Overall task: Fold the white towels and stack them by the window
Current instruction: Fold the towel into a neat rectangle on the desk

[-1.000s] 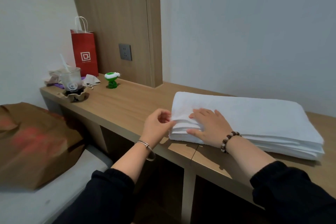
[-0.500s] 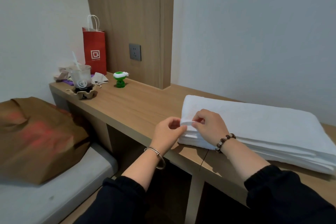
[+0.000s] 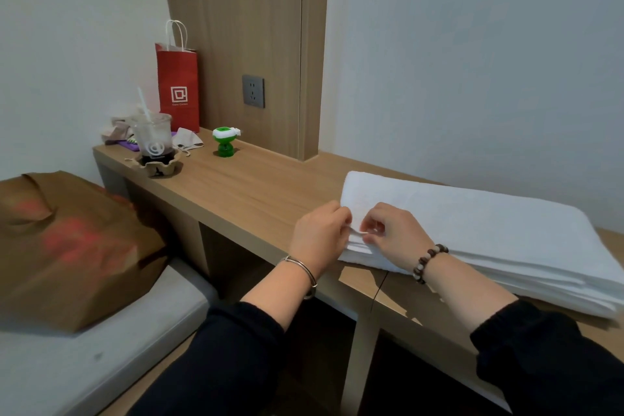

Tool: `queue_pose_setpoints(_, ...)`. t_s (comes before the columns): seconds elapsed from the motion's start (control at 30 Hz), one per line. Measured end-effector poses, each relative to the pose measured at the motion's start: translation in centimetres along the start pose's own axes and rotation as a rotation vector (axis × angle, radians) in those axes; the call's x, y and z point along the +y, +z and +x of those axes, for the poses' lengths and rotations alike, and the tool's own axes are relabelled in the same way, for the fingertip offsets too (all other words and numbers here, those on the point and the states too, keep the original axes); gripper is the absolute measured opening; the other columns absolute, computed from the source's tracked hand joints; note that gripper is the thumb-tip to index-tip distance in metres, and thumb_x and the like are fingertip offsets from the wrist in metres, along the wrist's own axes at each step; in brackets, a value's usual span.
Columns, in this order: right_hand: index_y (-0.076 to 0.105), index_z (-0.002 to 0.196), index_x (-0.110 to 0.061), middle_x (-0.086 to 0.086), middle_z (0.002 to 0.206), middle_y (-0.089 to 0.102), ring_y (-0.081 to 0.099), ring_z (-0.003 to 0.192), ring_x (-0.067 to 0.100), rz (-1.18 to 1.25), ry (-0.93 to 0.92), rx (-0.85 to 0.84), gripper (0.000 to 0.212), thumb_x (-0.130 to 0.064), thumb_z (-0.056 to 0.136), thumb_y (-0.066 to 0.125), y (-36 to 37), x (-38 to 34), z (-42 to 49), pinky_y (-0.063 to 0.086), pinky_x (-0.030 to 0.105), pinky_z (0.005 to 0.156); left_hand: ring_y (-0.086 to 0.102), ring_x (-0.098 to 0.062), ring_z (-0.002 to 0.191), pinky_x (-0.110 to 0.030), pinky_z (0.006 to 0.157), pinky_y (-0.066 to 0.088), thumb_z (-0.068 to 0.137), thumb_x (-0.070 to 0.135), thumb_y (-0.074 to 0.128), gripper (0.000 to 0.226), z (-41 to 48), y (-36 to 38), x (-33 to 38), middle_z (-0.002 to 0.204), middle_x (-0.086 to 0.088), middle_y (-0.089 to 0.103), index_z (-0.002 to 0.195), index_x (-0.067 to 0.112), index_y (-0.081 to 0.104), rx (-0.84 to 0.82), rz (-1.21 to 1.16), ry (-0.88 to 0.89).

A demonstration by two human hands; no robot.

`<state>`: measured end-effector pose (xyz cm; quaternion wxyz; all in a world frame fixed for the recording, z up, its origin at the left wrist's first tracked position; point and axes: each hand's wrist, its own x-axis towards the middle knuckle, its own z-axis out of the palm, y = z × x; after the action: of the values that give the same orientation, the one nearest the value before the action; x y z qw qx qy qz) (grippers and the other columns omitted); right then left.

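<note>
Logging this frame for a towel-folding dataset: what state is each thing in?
Stack of white folded towels: lying flat on the wooden desk.
Left hand: pinching an upper layer's corner.
Right hand: pinching the same corner.
Red paper bag: standing upright.
Clear plastic cup: upright in cardboard holder, straw in.
Grey wall socket: nothing plugged in.
Brown paper bag: lying slumped on the bed.

My only camera rides on my head and looks forward and steeply down, so both black sleeves (image 3: 236, 358) come in from the bottom edge. My left hand (image 3: 319, 236) and right hand (image 3: 395, 233) sit close to the lens, just below the middle of the wide view. Beyond my hands it faces the wall (image 3: 472, 78). The desk (image 3: 256, 192) stretches away left of them, and the stack of towels (image 3: 489, 240) runs right.
</note>
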<state>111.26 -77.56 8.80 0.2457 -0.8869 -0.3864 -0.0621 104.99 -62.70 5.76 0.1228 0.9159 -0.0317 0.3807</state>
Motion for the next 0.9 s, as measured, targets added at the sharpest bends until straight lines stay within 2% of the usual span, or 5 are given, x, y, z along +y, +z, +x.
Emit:
queue_pose_setpoints(0.13,0.052,0.084,-0.021,-0.006,0.088,0.048,0.047,0.082,0.013,-0.069,0.023,-0.001,0.014,-0.016,0.087,0.065,0.5,0.1,0.1,0.037,0.022,0.073,0.042,-0.021,0.043,-0.021,0.038,0.023,0.055,-0.002,0.071,0.025,0.4,-1.5,-0.4,0.056,-0.003,0.046,0.058,0.011,0.049,-0.076,0.168,0.251)
queue_pose_setpoints(0.27,0.051,0.081,-0.018,-0.004,0.087,0.046,0.046,0.081,0.015,-0.103,0.048,0.041,0.014,-0.013,0.087,0.064,1.1,0.1,0.1,0.037,0.023,0.071,0.043,-0.019,0.044,-0.021,0.035,0.027,0.043,-0.009,0.075,0.035,-0.1,-1.8,-0.2,0.057,-0.003,0.047,0.057,0.011,0.05,-0.155,0.163,0.296)
queue_pose_setpoints(0.5,0.046,0.077,-0.016,-0.003,0.084,0.045,0.039,0.079,0.015,-0.193,0.013,0.13,0.019,-0.006,0.088,0.059,2.2,-0.4,-0.6,0.027,0.024,0.066,0.054,-0.022,0.072,-0.032,0.049,0.051,0.065,0.008,0.081,0.019,-1.1,-0.8,0.3,0.08,-0.006,0.059,0.066,0.007,0.062,-0.223,0.071,0.224)
queue_pose_setpoints(0.67,0.047,0.078,-0.014,0.004,0.082,0.051,0.039,0.076,0.016,-0.128,-0.039,0.172,0.021,0.003,0.084,0.059,2.2,-0.2,-1.5,0.026,0.024,0.065,0.053,-0.018,0.087,-0.031,0.076,0.045,0.086,0.025,0.065,0.021,-0.5,-1.2,0.5,0.095,-0.002,0.061,0.099,0.011,0.058,-0.244,-0.002,0.043)
queue_pose_setpoints(0.9,0.059,0.09,-0.008,0.004,0.092,0.056,0.041,0.082,0.014,-0.18,-0.091,0.094,0.005,-0.009,0.092,0.055,1.3,0.0,-1.7,0.027,0.02,0.07,0.053,-0.019,0.087,-0.024,0.07,0.035,0.086,0.018,0.061,0.008,0.4,-0.9,1.0,0.092,-0.003,0.06,0.089,0.011,0.061,-0.297,0.02,0.0)
